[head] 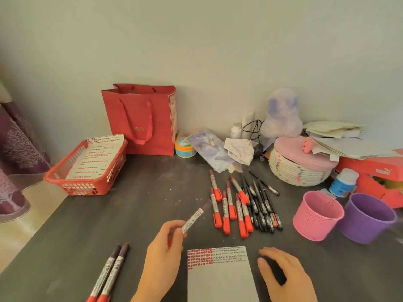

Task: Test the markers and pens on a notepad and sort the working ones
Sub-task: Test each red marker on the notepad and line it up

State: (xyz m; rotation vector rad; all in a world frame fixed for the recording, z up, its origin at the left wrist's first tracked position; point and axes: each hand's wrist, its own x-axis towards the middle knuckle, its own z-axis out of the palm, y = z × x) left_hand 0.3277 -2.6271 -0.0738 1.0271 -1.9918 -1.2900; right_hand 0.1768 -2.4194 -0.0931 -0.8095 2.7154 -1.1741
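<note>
My left hand (pixel 162 256) grips a red marker (pixel 195 216) raised above the table, its dark cap pointing up and to the right. The notepad (pixel 220 277) lies at the front centre, with rows of red and black test marks along its top. Beside the pad's right edge my right hand (pixel 283 273) rests with relaxed fingers and holds nothing. Two capped red markers (pixel 109 273) lie side by side at the front left. Several red markers (pixel 229 205) and black pens (pixel 261 205) lie in a pile behind the pad.
A pink cup (pixel 316 216) and a purple cup (pixel 366 221) stand at the right. A red basket (pixel 87 168) holding marked paper sits at the back left, next to a red paper bag (pixel 141 118). A round lidded basket (pixel 301 164), bottles, papers and clutter fill the back right.
</note>
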